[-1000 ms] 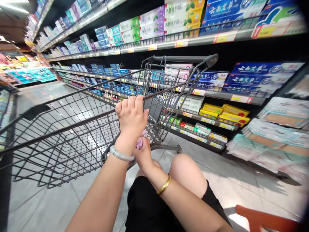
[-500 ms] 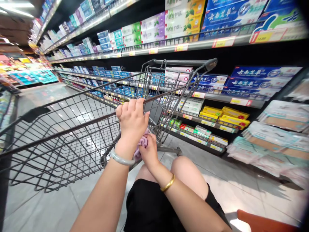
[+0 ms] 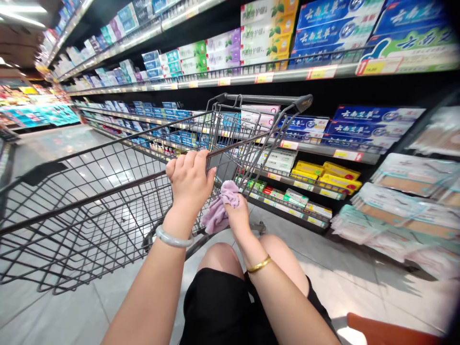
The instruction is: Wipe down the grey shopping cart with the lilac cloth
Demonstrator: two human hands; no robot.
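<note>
My left hand (image 3: pixel 189 181), with a pale bangle at its wrist, is closed over the top side rail of a metal shopping cart (image 3: pixel 118 191). A crumpled purple cloth (image 3: pixel 217 211) is pinched in my right hand (image 3: pixel 237 215), which wears a gold bracelet. The cloth hangs beside the cart's side, just right of my left wrist; whether it touches the wires cannot be made out. The cart's handle (image 3: pixel 266 99) is at the far end of the cart from its low front, near the shelves.
Shelves (image 3: pixel 208 80) with stacked boxes run along the right and back. Hanging packages (image 3: pixel 406 206) stick out at the right. My knees are below my hands. An orange-red object (image 3: pixel 388 330) lies at the bottom right.
My right hand has moved right and a little up from beside my left wrist, bringing more of the purple cloth into view. My left hand stays on the rail.
</note>
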